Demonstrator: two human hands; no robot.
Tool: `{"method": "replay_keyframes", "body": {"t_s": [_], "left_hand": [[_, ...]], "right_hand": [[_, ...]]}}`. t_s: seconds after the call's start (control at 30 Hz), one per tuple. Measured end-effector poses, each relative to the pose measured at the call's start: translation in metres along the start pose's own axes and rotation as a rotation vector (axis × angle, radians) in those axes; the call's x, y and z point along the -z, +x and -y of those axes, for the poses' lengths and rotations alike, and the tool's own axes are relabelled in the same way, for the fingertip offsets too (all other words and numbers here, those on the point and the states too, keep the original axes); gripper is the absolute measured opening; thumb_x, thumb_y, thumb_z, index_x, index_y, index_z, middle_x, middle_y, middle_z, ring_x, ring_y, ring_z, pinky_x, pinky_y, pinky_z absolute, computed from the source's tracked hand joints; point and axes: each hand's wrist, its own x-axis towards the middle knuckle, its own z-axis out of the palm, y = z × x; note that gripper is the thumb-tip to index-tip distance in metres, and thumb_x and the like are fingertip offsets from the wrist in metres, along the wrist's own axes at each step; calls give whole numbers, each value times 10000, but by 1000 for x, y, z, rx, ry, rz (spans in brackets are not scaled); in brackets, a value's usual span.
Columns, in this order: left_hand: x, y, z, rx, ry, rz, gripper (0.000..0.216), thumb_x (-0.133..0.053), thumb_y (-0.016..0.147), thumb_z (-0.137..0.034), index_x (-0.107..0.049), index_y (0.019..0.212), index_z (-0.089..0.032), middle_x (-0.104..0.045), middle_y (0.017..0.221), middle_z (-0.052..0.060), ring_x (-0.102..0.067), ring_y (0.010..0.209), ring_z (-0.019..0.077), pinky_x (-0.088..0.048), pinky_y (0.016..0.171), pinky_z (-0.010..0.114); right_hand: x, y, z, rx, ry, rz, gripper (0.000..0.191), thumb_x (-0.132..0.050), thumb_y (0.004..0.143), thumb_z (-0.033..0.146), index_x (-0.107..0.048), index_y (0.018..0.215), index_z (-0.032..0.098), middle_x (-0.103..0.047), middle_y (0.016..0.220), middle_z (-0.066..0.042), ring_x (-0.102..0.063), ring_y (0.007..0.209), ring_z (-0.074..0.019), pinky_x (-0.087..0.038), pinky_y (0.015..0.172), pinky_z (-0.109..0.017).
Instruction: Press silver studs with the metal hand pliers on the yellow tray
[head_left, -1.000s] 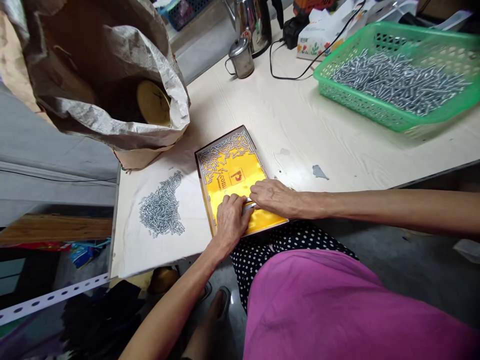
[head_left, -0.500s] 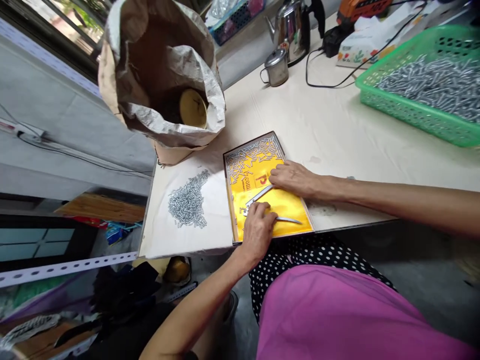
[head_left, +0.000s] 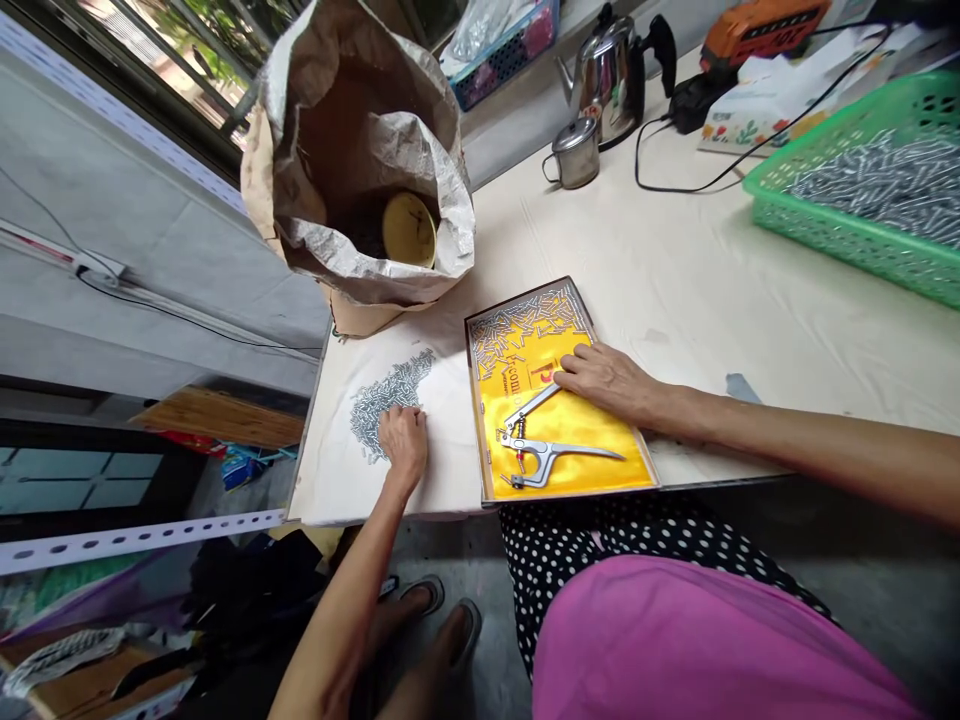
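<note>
A shallow tray (head_left: pixel 475 430) lined with yellow printed cloth lies at the table's front edge, with small metal pins (head_left: pixel 525 320) scattered along its far side. Grey metal pliers (head_left: pixel 551 452) with a spring and a red part rest on the cloth, handles spread. The end of the upper handle is in the closed fingers of my right hand (head_left: pixel 611 382). Left of the tray, my left hand (head_left: pixel 405 440) is at the near side of a loose pile of small metal pins (head_left: pixel 379 405). Its fingers are curled down together; whatever is between them is hidden.
A large paper sack (head_left: pixel 360 290) holding a round yellowish piece stands behind the pile. A green basket (head_left: pixel 847 245) of metal parts sits at the right. Toward the back are a lidded metal cup (head_left: pixel 577 160), a kettle (head_left: pixel 611 85) and a black cable (head_left: pixel 660 188).
My left hand has left the pliers and moved left to the pin pile, uncovering the pliers' jaw end. My right hand stays at the upper handle. The view has shifted slightly.
</note>
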Motion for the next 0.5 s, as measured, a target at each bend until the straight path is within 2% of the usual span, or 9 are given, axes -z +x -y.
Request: {"method": "replay_keyframes", "body": {"t_s": [0.17,0.33,0.43,0.5], "left_hand": [[-6,14,1,-18,56,50,312,-501,981,-269,-777,1022,-129,-673,1095,172,-521,1104,353,-436,880,414],[4,24,-6,-73,2,56,253,-515,934,-209,-745,877,-122,-681,1043,180,-548,1094,350,-446,866,404],[15,12,-17,-82,-258,21,152,-559,877,-187,-698,844,-135,-695,923,127,-616,944,280,-467,832,370],[23,-6,-31,-55,-549,91,93,-600,833,-214,-667,824,-151,-685,808,70,-629,777,215,-484,755,327]], "right_hand": [[1,1,0,1,-8,5,121,-544,963,135,-642,975,205,-615,881,-55,-489,851,-223,-302,726,-315],[2,2,0,-2,-6,16,117,-554,953,131,-646,981,199,-622,884,-58,-487,854,-226,-296,721,-318],[6,4,1,-14,-9,35,120,-548,963,141,-649,989,201,-629,877,-59,-488,851,-229,-292,716,-324],[8,5,2,-21,-8,52,120,-549,967,147,-650,999,203,-635,885,-60,-490,857,-233,-290,715,-327]]}}
